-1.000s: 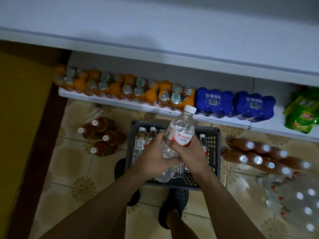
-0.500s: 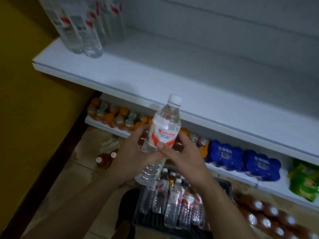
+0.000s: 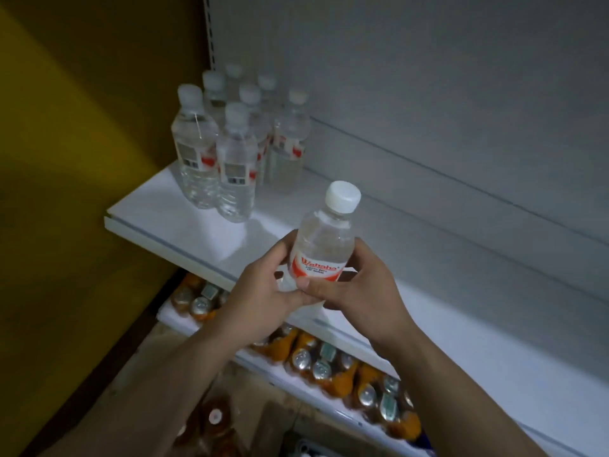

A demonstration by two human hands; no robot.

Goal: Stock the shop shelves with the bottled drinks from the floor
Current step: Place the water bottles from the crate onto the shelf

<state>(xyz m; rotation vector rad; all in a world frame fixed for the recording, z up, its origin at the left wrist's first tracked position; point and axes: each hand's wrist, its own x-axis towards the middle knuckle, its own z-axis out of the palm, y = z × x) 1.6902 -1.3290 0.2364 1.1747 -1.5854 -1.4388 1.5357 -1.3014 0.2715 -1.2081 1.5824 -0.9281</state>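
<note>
Item: one clear water bottle (image 3: 321, 245), white screw cap (image 3: 342, 196), red-and-white label (image 3: 314, 268) reading "Wahaha" turned toward the camera. Position: in the air above the front edge of the white shelf (image 3: 445, 291), not touching it. Orientation: long axis close to upright, cap uppermost and leaning a little toward the back and right of the white shelf; the base points down and is hidden behind the hands. Hold: left hand (image 3: 263, 291) grips the lower body from the left, its fingers (image 3: 280, 255) curled round the side of the bottle; right hand (image 3: 362, 291) grips from the right, thumb laid across the bottom of the label and the other fingers wrapped behind; both sets of fingers are clamped on the bottle, and the two thumbs meet in front of it. Stock already placed: a cluster of matching clear bottles (image 3: 235, 166) standing upright, caps up, at the left end of the white shelf, ranked from near its front edge to its back. Behind the white shelf: a grey back panel (image 3: 461, 94). Below the white shelf: a lower shelf (image 3: 296, 384) carrying shrink-wrapped orange drinks (image 3: 329, 361). Further below, toward the floor: a brown bottle (image 3: 215, 418) with a pale cap, blurred. Left of the white shelf: a yellow wall (image 3: 66, 159)
</note>
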